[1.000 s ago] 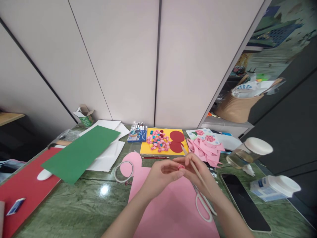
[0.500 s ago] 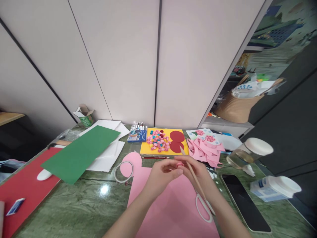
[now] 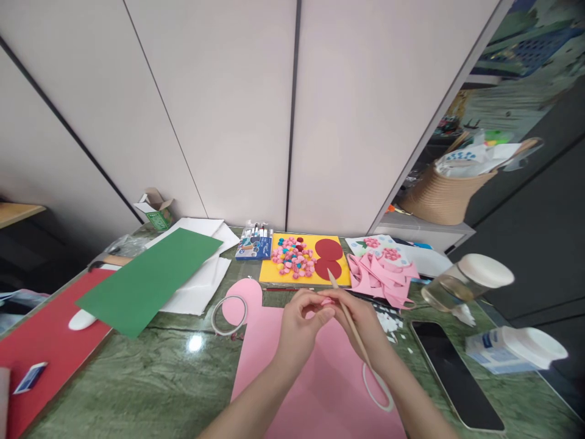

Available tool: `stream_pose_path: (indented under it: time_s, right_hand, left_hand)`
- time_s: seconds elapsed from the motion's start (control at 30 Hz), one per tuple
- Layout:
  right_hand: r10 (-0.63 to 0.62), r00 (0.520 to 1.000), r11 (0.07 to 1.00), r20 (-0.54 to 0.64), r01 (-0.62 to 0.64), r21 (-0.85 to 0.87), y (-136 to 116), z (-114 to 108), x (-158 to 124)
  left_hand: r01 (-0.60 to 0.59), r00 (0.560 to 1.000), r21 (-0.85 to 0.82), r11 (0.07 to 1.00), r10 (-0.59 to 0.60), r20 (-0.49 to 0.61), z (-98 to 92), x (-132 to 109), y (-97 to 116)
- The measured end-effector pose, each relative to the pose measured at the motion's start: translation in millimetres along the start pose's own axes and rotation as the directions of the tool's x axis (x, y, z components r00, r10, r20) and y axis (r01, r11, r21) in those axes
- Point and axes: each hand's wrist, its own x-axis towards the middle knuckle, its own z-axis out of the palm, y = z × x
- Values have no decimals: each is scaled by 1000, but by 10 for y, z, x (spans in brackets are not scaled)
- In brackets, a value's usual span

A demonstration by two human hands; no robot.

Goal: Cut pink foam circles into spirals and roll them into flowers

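Observation:
Above a large pink sheet [image 3: 315,384], both my hands meet fingertip to fingertip. Pinched between them is a small pink piece [image 3: 327,302], mostly covered by the fingers. My left hand [image 3: 299,326] grips it from the left with thumb and fingers. My right hand [image 3: 368,323] touches it from the right and also holds a pointed wooden stick [image 3: 351,323], which slants up and left. Under the right wrist shows a white scissors handle [image 3: 381,399]; the blades are hidden. Ahead, a yellow sheet [image 3: 266,273] carries small pink, red and blue rolled pieces [image 3: 292,259] and two dark red circles [image 3: 329,250].
Pink scraps [image 3: 381,274] and white bits [image 3: 388,323] lie to the right, near a phone [image 3: 457,375], a jar [image 3: 450,289] and a white bottle [image 3: 503,347]. Leftward are a tape roll [image 3: 214,317], a green sheet [image 3: 150,280] and a red sheet [image 3: 50,341]. Behind stands a cabinet wall [image 3: 219,110].
The view has shifted slightly. The hands still hold the pink piece, and the stick's tip sits a little further left. More white bits show beside the right hand.

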Motion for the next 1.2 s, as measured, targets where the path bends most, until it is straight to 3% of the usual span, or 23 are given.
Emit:
stream_pose_path:
  time_s: [0.13,0.27,0.4,0.53,0.77,0.97,1.2]
  right_hand:
    - [-3,1000,1000,-6,3,6,81,31,35]
    - [14,999,998,-29,-12,54,108,8,54]
    - [79,995,987,-55,-70,146,49,-15,54]
    - [121,992,974,-37,-112,196,-26,-28,37]
    - [85,995,992,52,-89,85,-75,-118,22]
    - [1,995,999,103,-4,32,-62,-144,12]
    - [-30,997,1000,78,30,-5,-18,-64,31]
  left_hand:
    - [0,1000,-17,1000,0,-4,-14,32,-40]
    - [58,997,-14,998,-58,42,-17,41,55]
    - [151,981,-130,980,-132,140,-6,25,148]
    - [177,978,-183,967,-152,140,-19,24,155]
    - [132,982,-1,991,-131,134,-65,50,150]
    - [-33,993,264,964,1,121,-94,55,102]
    - [-52,997,292,955,35,65,-96,53,108]
